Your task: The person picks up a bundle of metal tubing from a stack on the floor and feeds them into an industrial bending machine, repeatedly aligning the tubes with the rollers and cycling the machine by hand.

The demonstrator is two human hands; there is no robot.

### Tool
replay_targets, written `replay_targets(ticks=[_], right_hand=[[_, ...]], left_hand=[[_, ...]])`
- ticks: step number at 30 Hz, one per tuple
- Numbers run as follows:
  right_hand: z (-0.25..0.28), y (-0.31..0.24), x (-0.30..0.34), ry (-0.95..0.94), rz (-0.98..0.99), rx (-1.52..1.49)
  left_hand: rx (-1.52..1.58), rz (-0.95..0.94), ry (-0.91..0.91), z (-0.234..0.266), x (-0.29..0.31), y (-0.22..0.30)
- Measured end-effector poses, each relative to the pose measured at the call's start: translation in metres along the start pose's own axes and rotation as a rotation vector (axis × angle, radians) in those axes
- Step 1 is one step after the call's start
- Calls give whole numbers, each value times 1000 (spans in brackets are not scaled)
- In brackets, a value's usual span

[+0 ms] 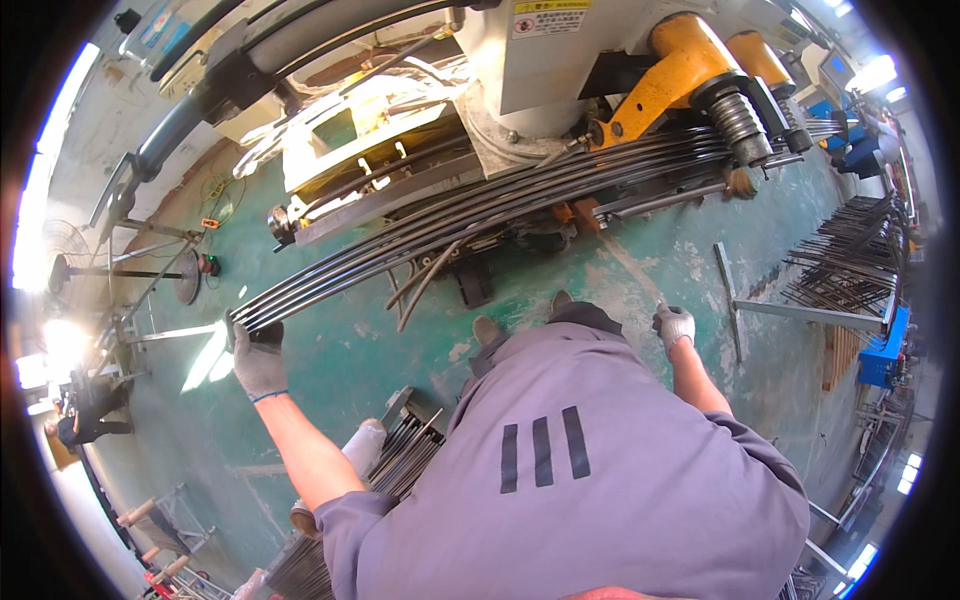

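A bundle of long dark metal rods point(400, 240) runs slantwise from the machine at upper right down to the left. My left hand point(262, 366), in a grey work glove with dark fingertips, is closed round the bundle's left ends, its thumb up beside them. Out to the right, my right hand point(676, 327) hangs apart from the rods above the green floor. Its gloved fingers are curled in, and no object shows in them. Two thinner bent rods or hoses point(428, 283) droop below the bundle.
Ahead stands a pale machine point(540, 70) with a yellow arm point(665, 80) and coil spring point(738, 125). More rods point(405, 450) lie behind my left arm; others are heaped on a rack point(850, 250) at right. A round-plate stand point(186, 277) and another person point(95, 415) are at left.
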State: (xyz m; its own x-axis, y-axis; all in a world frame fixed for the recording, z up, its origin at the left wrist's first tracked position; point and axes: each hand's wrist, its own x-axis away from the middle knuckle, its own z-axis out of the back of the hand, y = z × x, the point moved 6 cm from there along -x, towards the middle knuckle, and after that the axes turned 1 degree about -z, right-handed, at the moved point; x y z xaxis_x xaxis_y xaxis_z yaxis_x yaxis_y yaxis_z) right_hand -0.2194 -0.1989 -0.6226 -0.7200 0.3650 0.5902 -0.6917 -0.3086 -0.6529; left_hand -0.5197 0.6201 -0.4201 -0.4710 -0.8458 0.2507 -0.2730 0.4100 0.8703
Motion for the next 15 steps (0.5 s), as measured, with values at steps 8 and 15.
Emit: replay_targets(ticks=[8, 15], right_hand=[[-18, -57, -42, -150, 26, 99], [8, -65, -153, -221, -38, 248]], left_hand=[[164, -110, 90, -14, 0, -7], [387, -6, 497, -114, 44, -150]])
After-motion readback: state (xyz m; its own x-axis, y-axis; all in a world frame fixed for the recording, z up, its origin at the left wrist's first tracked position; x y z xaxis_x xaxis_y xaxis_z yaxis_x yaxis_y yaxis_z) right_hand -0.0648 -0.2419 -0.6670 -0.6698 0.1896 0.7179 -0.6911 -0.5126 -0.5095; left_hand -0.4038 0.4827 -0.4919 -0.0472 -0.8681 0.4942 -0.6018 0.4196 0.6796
